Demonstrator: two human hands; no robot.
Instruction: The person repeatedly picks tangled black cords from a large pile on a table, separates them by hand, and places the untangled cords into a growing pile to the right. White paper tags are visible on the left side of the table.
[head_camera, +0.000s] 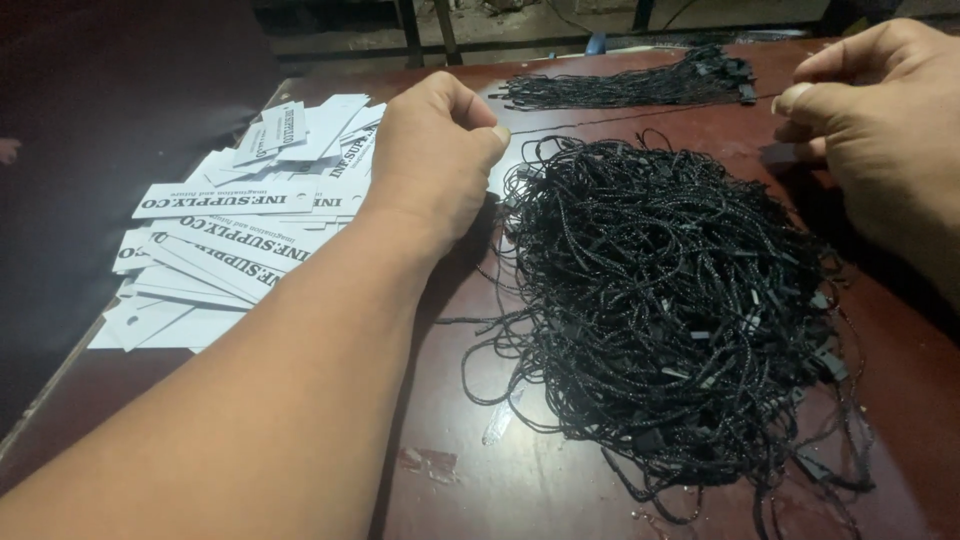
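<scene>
A big tangled heap of black tag strings (670, 310) with small black plastic clasps lies on the dark red table (500, 480). My left hand (435, 150) hovers at the heap's left edge, fingers curled, thumb and forefinger pinching one end of a thin black string (650, 112). That string runs taut to my right hand (880, 120) at the upper right, which pinches the other end. A small black clasp (780, 153) shows just under the right fingers.
A loose pile of white paper hang tags (240, 225) with black print spreads over the table's left side. A straightened bundle of black strings (640, 85) lies at the far edge. Dark floor lies beyond the table's left edge.
</scene>
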